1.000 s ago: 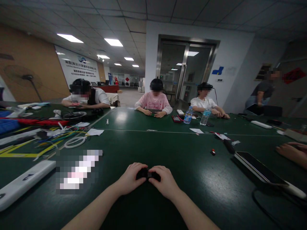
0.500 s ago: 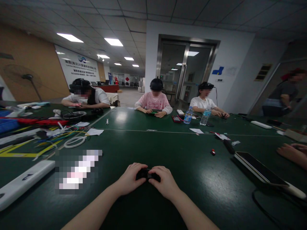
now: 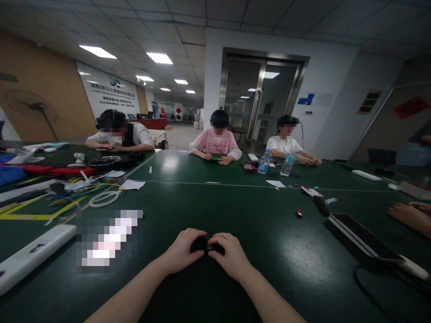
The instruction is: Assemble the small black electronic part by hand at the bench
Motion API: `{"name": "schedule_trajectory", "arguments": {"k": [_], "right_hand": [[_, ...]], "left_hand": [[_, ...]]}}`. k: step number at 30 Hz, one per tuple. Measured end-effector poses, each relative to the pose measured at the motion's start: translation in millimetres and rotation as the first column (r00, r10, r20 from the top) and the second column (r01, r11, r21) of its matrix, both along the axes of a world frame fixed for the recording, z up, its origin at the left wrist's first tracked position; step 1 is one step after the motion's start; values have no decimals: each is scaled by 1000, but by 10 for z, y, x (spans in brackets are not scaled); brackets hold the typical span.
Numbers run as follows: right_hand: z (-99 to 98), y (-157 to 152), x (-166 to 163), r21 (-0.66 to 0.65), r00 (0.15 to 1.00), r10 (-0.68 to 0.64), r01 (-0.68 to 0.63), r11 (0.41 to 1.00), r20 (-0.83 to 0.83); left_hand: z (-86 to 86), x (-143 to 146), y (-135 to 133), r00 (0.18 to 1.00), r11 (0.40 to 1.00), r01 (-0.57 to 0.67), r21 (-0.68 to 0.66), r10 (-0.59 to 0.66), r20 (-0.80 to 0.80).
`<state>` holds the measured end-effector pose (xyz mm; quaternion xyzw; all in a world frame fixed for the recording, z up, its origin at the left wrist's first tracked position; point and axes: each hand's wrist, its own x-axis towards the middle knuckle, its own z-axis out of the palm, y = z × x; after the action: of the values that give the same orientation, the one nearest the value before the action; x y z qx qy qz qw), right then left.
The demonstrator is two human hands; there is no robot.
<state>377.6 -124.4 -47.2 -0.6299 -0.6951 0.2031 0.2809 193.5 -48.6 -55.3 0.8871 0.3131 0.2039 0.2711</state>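
Note:
A small black object (image 3: 207, 244) is gripped between my two hands, low in the middle of the view; its kind is hard to make out in the dim light. My left hand (image 3: 182, 248) curls its fingers and thumb round the left end. Round the right end, my right hand (image 3: 232, 255) is closed the same way. The fingers cover much of the object, and both forearms reach in from the bottom edge over the dark green table (image 3: 208, 291).
To the left lie a white power bank (image 3: 37, 255) and a blurred-out bright screen. On the right are a phone (image 3: 365, 235), a small red item (image 3: 299, 213) and another person's hand (image 3: 409, 217). Two water bottles (image 3: 264, 162) stand farther off, near several seated people.
My hands and the black object stay almost still. At the far right, the standing person has moved right, mostly out of view.

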Motion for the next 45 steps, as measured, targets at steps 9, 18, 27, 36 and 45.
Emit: {"name": "schedule_trajectory", "arguments": {"k": [9,18,27,36,45], "right_hand": [[63,-23,-10,-45,1000,-4,5,999,8],[76,-43,-9,-38,999,-7,6,999,-44],[38,-10,-5,-8,1000,7,-8,1000,-19],[13,-14,5,-24,997,-22,20,1000,-73],[67,-28,49,73,980,-70,85,994,-184]], "left_hand": [[-7,-20,1,1000,1000,6,-16,-6,2],[3,-29,-7,1000,999,-6,-42,5,-4],[16,-12,-11,1000,1000,2,-12,-2,9],[-14,-22,11,1000,1000,1,-31,-1,-4],[-40,-30,29,1000,999,-11,-30,11,-18]]}}
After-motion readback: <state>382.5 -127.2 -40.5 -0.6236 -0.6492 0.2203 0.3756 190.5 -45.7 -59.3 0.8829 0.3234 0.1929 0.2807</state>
